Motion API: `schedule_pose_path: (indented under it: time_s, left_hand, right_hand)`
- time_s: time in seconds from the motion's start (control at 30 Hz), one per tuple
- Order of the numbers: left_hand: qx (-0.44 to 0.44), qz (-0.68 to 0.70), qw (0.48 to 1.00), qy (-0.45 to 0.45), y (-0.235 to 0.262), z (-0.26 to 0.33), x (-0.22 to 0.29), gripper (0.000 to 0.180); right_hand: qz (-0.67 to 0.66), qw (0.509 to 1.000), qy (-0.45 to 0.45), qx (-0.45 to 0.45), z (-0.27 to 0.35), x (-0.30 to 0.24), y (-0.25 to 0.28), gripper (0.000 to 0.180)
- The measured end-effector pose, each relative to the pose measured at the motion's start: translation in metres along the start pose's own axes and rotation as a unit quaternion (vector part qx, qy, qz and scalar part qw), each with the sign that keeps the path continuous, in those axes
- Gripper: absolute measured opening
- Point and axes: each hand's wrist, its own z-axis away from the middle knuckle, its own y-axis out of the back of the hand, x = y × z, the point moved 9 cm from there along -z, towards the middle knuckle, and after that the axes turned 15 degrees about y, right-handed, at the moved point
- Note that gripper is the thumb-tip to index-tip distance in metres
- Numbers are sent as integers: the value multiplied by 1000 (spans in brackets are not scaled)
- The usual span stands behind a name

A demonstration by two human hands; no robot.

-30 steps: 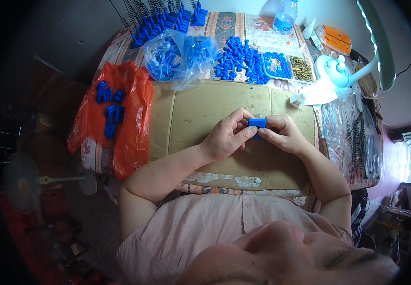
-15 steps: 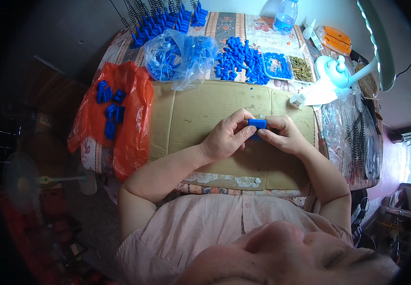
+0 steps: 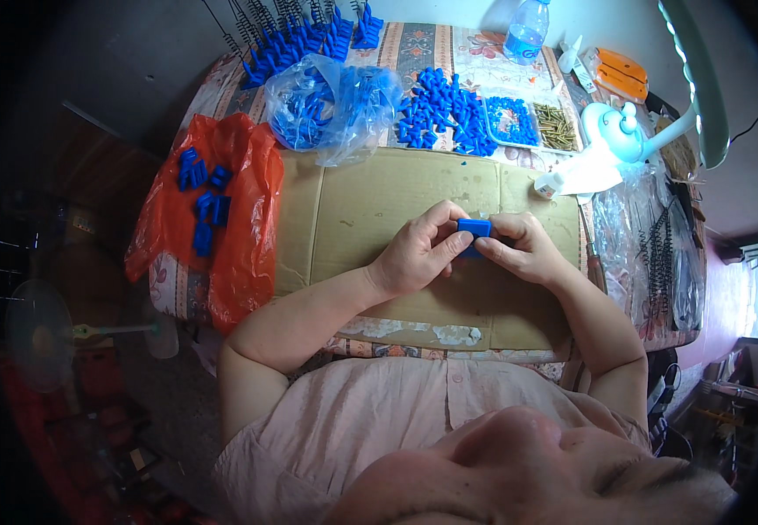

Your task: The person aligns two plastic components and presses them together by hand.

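Over the cardboard sheet (image 3: 379,197), both of my hands grip one small blue plastic block (image 3: 474,228). My left hand (image 3: 424,249) has its thumb pressed on the block's left side, with the fingers bent behind it. From the other side, my right hand (image 3: 519,247) pinches it between thumb and curled fingers. The block's lower part is mostly covered by my thumbs. Similar blue plastic pieces (image 3: 203,206) lie on a red plastic bag (image 3: 252,254) to the left.
Beyond the cardboard lie a clear bag of blue parts (image 3: 309,109), a heap of blue cones (image 3: 445,114), a tray of small blue pieces (image 3: 512,121) and brass-coloured pins (image 3: 555,128). A lamp (image 3: 615,131), a screwdriver (image 3: 595,254) and black springs (image 3: 659,254) are at the right.
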Motion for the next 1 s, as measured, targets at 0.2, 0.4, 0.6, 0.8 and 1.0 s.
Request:
schedule_pose_path:
  time_s: [0.2, 0.4, 0.6, 0.8, 1.0]
  left_hand:
    - [2, 4, 1000, 2, 0, -1, -1, 8]
    - [-25, -7, 999, 31, 0, -1, -7, 14]
    - [-25, -7, 999, 33, 0, -1, -7, 14]
    - [-25, -8, 999, 33, 0, 0, -5, 15]
    - [-26, -2, 999, 29, 0, 0, -6, 15]
  right_hand:
    - [-3, 1000, -5, 1, -2, -5, 0, 22]
    - [-1, 1000, -7, 1, 0, 1, 0, 21]
    - [3, 1000, -2, 2, 1, 4, 0, 23]
    - [0, 1000, -5, 5, 1, 3, 0, 23]
    - [-6, 1000, -1, 6, -1, -1, -1, 21]
